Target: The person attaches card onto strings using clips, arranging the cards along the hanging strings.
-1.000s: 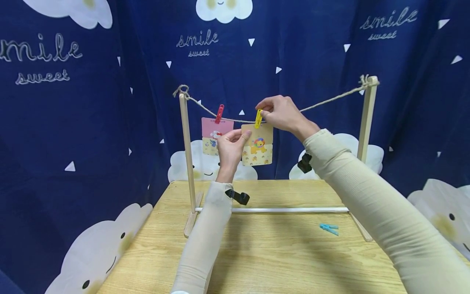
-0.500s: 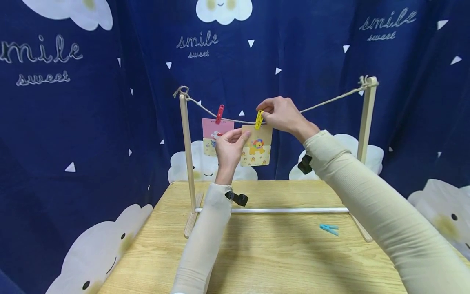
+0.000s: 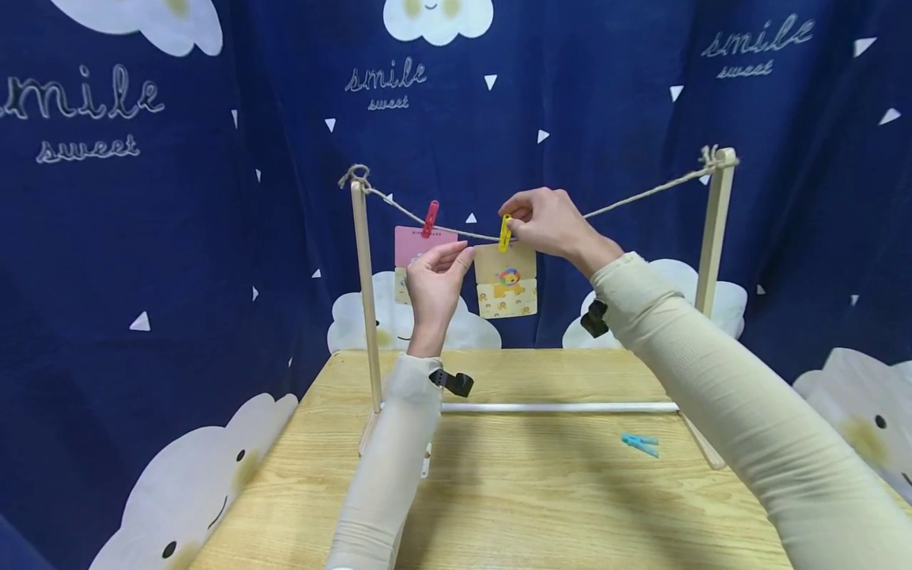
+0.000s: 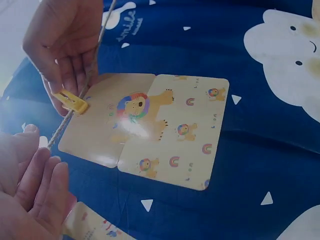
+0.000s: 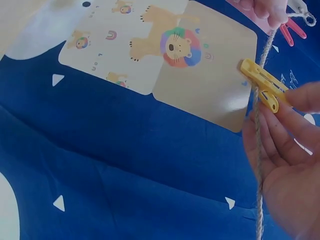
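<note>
My right hand (image 3: 554, 228) pinches a yellow clothespin (image 5: 265, 80) between thumb and fingers. The clothespin sits over the twine (image 3: 644, 194) at the top edge of a beige lion card (image 4: 150, 122), which hangs below the line. Just left of that card, my left hand (image 3: 436, 286) is apart from it, its fingers loosely extended near the twine. Behind the left hand, a pink card (image 3: 410, 245) hangs from the line by a red clothespin (image 3: 431, 219), partly hidden by the fingers.
Wooden posts (image 3: 715, 229) hold the twine's ends, with a white rod (image 3: 559, 408) joining them low down. A light blue clothespin (image 3: 640, 443) lies on the wooden table (image 3: 541, 507). A dark blue curtain (image 3: 606, 103) hangs behind.
My left hand has let go of the lion card and moved left and slightly down. The right hand stays on the yellow clothespin. The card now hangs without the left hand.
</note>
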A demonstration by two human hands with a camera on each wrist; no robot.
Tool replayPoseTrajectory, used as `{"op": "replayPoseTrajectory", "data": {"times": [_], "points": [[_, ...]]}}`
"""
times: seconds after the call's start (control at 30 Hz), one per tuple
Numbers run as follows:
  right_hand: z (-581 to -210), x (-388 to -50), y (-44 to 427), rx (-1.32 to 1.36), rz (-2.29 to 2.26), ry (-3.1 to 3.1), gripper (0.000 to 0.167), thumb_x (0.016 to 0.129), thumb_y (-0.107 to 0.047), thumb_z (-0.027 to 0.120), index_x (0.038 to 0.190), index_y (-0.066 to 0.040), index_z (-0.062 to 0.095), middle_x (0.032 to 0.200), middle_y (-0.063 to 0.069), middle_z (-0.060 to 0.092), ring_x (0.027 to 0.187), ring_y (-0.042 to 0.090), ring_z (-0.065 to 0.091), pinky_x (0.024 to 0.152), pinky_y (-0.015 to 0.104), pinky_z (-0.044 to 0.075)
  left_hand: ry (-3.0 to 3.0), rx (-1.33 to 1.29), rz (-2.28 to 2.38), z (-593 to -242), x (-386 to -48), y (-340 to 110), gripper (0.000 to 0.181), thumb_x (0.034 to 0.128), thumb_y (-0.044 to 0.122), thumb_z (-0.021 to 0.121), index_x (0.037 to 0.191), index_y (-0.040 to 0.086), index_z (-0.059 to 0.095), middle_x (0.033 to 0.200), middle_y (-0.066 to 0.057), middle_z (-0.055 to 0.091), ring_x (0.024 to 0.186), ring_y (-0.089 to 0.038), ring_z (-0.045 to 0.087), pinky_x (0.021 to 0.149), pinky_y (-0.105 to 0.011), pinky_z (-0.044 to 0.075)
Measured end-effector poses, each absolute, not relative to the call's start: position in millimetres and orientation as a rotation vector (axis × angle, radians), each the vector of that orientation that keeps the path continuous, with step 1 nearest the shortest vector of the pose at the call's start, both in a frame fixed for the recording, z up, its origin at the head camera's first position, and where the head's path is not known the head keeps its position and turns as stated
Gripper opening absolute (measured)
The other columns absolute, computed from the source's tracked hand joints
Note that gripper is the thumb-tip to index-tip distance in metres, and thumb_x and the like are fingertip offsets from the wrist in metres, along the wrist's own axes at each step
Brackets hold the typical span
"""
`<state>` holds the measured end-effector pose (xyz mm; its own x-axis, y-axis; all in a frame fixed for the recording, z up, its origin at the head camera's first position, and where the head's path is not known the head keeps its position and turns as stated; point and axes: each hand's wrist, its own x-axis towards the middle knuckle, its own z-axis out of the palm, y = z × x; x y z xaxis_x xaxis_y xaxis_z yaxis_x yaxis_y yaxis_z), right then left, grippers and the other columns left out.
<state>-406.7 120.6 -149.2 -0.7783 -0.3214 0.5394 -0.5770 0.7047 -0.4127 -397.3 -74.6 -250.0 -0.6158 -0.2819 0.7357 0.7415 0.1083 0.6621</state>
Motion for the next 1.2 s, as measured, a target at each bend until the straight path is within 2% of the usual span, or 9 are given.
{"op": "replayPoseTrajectory", "data": {"times": [0.17, 0.37, 0.57, 0.77, 0.9, 1.07, 1.2], "points": [[-148, -407, 121, 0.710, 0.793, -2.469, 0.033, 0.098, -0.020, 0.060, 0.126, -0.007, 0.072, 0.115, 0.011, 0.073, 0.102, 0.024, 0.067, 0.090, 0.041, 0.056, -1.635, -0.452, -1.667, -254, -391, -75, 0.020, 0.0894, 0.006, 0.081, 0.106, -0.005, 0.078, 0.094, -0.023, 0.077, 0.078, -0.016, 0.074, 0.070, -0.020, 0.058], [-148, -402, 121, 0.735, 0.777, -2.453, 0.035, 0.098, -0.021, 0.059, 0.128, -0.007, 0.071, 0.116, 0.010, 0.073, 0.101, 0.023, 0.065, 0.090, 0.040, 0.055, -1.677, -0.466, -1.660, -269, -389, -85, 0.026, 0.0898, 0.018, 0.083, 0.107, 0.000, 0.080, 0.096, -0.017, 0.078, 0.083, -0.025, 0.077, 0.071, -0.022, 0.059], [-150, -384, 129, 0.787, 0.758, -2.336, 0.034, 0.098, -0.018, 0.056, 0.127, -0.005, 0.071, 0.118, 0.010, 0.071, 0.099, 0.023, 0.063, 0.093, 0.039, 0.054, -1.670, -0.485, -1.650, -284, -390, -100, 0.026, 0.0889, 0.024, 0.085, 0.106, 0.005, 0.081, 0.094, -0.011, 0.079, 0.080, -0.018, 0.076, 0.071, -0.025, 0.060], [-159, -357, 147, 0.792, 0.744, -2.173, 0.028, 0.099, -0.014, 0.054, 0.115, -0.009, 0.076, 0.116, 0.006, 0.072, 0.096, 0.020, 0.064, 0.090, 0.039, 0.053, -1.773, -0.470, -1.613, -298, -386, -111, 0.025, 0.0899, 0.032, 0.083, 0.104, 0.011, 0.082, 0.094, -0.005, 0.080, 0.080, -0.023, 0.076, 0.070, -0.027, 0.059], [-173, -341, 163, 0.803, 0.697, -2.084, 0.027, 0.096, -0.008, 0.054, 0.107, -0.011, 0.078, 0.107, 0.004, 0.073, 0.092, 0.019, 0.064, 0.085, 0.038, 0.051, -1.844, -0.424, -1.597, -311, -381, -122, 0.024, 0.0900, 0.035, 0.083, 0.103, 0.014, 0.083, 0.093, -0.003, 0.079, 0.080, -0.027, 0.075, 0.069, -0.026, 0.057], [-203, -328, 184, 0.818, 0.627, -2.054, 0.026, 0.092, -0.004, 0.056, 0.103, -0.013, 0.078, 0.099, -0.001, 0.072, 0.088, 0.013, 0.061, 0.080, 0.029, 0.047, -1.902, -0.386, -1.604, -328, -378, -137, 0.026, 0.0890, 0.033, 0.084, 0.104, 0.011, 0.082, 0.096, -0.009, 0.079, 0.084, -0.022, 0.073, 0.070, -0.022, 0.054], [-231, -323, 203, 0.833, 0.604, -2.044, 0.028, 0.089, 0.000, 0.058, 0.101, -0.014, 0.079, 0.099, -0.002, 0.074, 0.086, 0.011, 0.062, 0.077, 0.021, 0.045, -1.966, -0.392, -1.572, -343, -380, -146, 0.020, 0.0899, 0.022, 0.082, 0.105, 0.010, 0.082, 0.095, -0.011, 0.079, 0.082, -0.017, 0.072, 0.071, -0.020, 0.054]]}}
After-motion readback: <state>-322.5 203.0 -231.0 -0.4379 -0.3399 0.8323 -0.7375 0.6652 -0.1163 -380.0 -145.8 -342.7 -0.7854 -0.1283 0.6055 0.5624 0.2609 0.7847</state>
